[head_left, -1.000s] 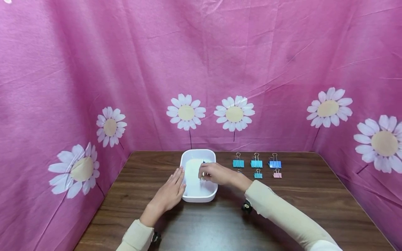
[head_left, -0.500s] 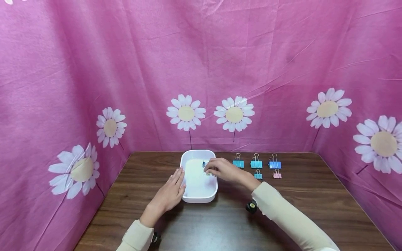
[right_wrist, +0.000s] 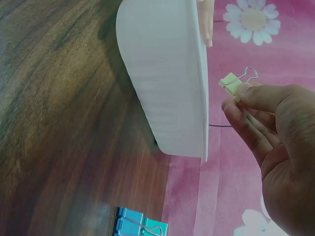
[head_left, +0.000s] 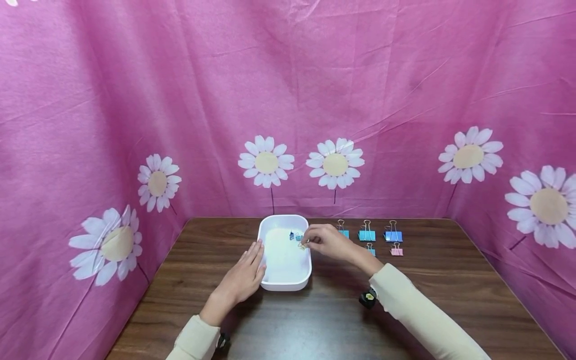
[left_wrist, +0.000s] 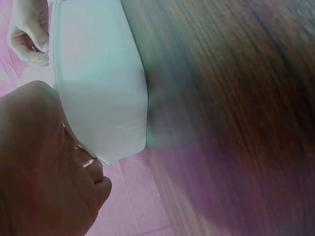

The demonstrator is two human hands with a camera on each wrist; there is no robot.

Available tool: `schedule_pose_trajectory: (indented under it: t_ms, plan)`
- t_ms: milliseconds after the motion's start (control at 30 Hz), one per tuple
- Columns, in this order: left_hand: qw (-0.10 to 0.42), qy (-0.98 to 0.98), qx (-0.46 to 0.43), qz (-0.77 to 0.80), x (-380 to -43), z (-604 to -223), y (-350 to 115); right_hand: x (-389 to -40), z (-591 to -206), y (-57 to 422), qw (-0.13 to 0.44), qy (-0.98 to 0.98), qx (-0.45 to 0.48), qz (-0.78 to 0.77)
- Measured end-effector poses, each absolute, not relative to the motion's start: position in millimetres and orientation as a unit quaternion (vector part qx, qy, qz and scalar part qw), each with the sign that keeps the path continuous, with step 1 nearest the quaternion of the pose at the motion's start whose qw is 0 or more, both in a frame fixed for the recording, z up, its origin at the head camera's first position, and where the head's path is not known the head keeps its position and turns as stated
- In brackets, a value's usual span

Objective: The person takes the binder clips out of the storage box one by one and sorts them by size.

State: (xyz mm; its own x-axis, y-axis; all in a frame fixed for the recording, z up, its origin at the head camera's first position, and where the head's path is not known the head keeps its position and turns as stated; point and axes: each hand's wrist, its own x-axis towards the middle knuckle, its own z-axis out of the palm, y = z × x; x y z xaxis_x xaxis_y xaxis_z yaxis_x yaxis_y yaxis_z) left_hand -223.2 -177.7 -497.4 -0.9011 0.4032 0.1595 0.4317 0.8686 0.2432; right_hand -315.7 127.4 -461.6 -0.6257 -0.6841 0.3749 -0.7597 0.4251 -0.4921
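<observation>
A white rectangular tray (head_left: 284, 287) stands on the table in the head view. My left hand (head_left: 243, 272) lies along its left rim, fingers straight against the side. My right hand (head_left: 330, 242) is at the tray's right rim, thumb and fingers pinching a small yellow binder clip (right_wrist: 230, 84) by its body, wire handle sticking out. Inside the tray, near the far right, a small dark blue binder clip (head_left: 291, 235) and a teal clip (head_left: 299, 238) lie close to the right fingertips.
Right of the tray, binder clips stand in two rows: a larger teal clip (head_left: 367, 235) and a blue clip (head_left: 393, 236) behind, a small pink clip (head_left: 397, 252) in front. My right hand partly covers others. A pink flowered cloth (head_left: 288, 100) hangs around the wooden table (head_left: 427, 280).
My right hand has moved right, from over the middle of the tray to its right rim. The dark blue and teal clips inside have come into view. My left hand has stayed put.
</observation>
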Motion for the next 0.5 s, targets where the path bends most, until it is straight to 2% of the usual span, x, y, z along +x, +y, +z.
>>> schedule_pose_trajectory:
  t_ms: [500]
  plan:
    - [0.054, -0.964, -0.219, -0.138, -222, -496, -177, -302, -457, 158, 0.083, -0.851, 0.398, 0.332]
